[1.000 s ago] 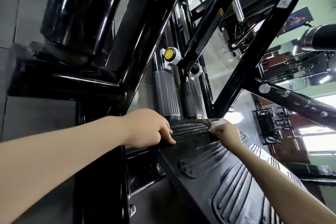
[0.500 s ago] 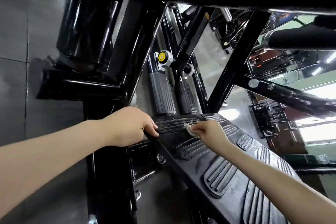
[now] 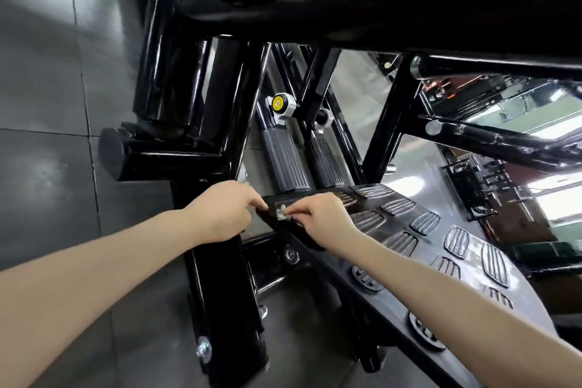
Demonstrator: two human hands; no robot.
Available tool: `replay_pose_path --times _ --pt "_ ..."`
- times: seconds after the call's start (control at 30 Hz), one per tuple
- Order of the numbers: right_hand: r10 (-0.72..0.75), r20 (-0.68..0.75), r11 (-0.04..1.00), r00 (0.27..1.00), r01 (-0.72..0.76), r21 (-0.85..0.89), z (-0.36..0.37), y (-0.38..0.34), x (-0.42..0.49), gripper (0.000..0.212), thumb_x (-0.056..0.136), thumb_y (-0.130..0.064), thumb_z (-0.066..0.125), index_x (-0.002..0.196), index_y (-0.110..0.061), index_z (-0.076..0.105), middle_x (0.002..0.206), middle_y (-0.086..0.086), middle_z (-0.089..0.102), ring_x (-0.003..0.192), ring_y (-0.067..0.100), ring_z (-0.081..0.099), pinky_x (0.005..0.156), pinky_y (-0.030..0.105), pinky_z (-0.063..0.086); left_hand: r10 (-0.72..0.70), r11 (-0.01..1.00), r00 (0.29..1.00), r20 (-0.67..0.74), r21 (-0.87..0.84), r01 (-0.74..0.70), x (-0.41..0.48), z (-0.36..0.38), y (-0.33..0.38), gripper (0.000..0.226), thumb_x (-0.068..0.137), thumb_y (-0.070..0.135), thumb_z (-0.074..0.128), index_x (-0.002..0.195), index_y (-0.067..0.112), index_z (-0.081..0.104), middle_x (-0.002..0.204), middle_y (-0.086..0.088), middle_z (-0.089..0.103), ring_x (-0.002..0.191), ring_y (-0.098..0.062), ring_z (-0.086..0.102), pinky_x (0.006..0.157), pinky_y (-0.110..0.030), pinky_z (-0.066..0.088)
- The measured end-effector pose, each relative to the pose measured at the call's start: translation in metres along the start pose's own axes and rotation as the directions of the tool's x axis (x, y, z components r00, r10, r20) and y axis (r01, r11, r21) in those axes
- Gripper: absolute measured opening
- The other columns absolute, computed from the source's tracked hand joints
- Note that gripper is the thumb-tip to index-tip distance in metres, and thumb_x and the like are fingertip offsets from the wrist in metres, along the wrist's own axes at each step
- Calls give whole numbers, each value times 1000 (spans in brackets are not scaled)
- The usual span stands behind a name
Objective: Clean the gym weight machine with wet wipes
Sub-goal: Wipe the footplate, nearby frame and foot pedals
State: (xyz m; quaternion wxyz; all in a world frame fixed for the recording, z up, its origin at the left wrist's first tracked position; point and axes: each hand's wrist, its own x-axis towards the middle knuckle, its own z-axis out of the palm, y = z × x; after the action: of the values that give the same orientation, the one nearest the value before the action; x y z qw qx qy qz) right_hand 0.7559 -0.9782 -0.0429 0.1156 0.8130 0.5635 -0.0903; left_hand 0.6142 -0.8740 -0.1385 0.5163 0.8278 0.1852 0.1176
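The black weight machine's footplate (image 3: 419, 249) runs from centre to lower right, with raised ribbed grip patches. My right hand (image 3: 318, 219) pinches a small crumpled wet wipe (image 3: 281, 213) against the plate's upper left corner. My left hand (image 3: 225, 209) grips the plate's left edge just beside the wipe, fingers curled over the rim. Both forearms reach in from the bottom of the view.
Thick black frame tubes (image 3: 189, 72) cross overhead and to the left. Two ribbed grey handles (image 3: 288, 164) with a yellow-capped knob (image 3: 278, 103) stand behind the plate. A black post (image 3: 226, 309) with bolts drops below my left hand. Grey floor tiles (image 3: 47, 104) lie left.
My right hand slid the wipe leftward along the plate's top edge until it sits beside my left hand. The camera dropped lower under the frame.
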Motion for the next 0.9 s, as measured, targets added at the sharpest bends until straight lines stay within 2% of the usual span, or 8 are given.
replay_pose_path --times 0.07,0.17,0.3,0.5,0.67,0.73,0.8,0.9 --pt "-41 14 999 999 41 -6 1 -6 -11 19 86 -10 62 101 -14 74 101 3 73 100 20 65 92 24 43 5 999 1000 -2 45 -5 -4 -6 0 57 79 -4 39 123 25 60 135 7 52 130 -12 39 108 -28 32" --pt "-64 8 998 998 64 -25 -8 -11 -40 18 88 -14 62 101 -17 74 101 -1 73 96 18 66 84 11 39 15 998 1000 6 53 -15 -13 -11 6 56 78 -4 40 122 25 61 132 6 54 128 -13 42 107 -29 32" --pt "-140 -77 988 987 133 -84 -19 -7 -86 22 72 -3 65 84 -17 77 81 -1 75 73 19 71 67 25 55 66 997 997 36 28 -67 -24 -5 25 60 76 -6 37 120 26 62 129 8 57 124 -12 46 105 -28 36" --pt "-14 -146 992 989 -4 -127 -42 12 -187 43 59 12 75 88 -18 75 79 -10 74 73 8 70 63 25 57 207 976 966 152 36 -215 -42 9 62 62 72 -8 39 122 23 62 128 11 58 123 -9 46 105 -26 35" --pt "166 -163 986 972 -168 6 -72 -1 -226 25 74 3 66 83 -17 75 81 -9 74 79 1 67 76 15 52 275 960 942 192 -5 -279 -51 9 86 62 72 -9 40 121 22 62 128 10 57 121 -7 47 102 -20 36" --pt "439 -140 832 887 -343 437 -88 -9 -215 23 83 4 62 85 -15 74 74 -4 73 70 1 67 68 14 53 275 961 946 173 -62 -268 -54 4 95 58 75 -8 42 120 22 63 123 12 59 115 -3 50 96 -13 36" --pt "577 111 397 809 -396 828 -101 -15 -197 19 86 7 57 87 -7 69 69 6 72 63 14 69 58 20 55 235 954 965 117 -220 -205 -57 -1 104 45 83 -2 50 114 27 66 112 17 62 100 6 54 88 -5 37" --pt "533 325 87 781 -433 897 -102 -27 -167 13 87 5 54 94 0 65 75 14 69 60 18 66 49 23 54 217 847 969 120 -517 -126 -63 -16 115 36 81 12 70 107 36 62 104 16 65 95 9 57 90 -13 46"
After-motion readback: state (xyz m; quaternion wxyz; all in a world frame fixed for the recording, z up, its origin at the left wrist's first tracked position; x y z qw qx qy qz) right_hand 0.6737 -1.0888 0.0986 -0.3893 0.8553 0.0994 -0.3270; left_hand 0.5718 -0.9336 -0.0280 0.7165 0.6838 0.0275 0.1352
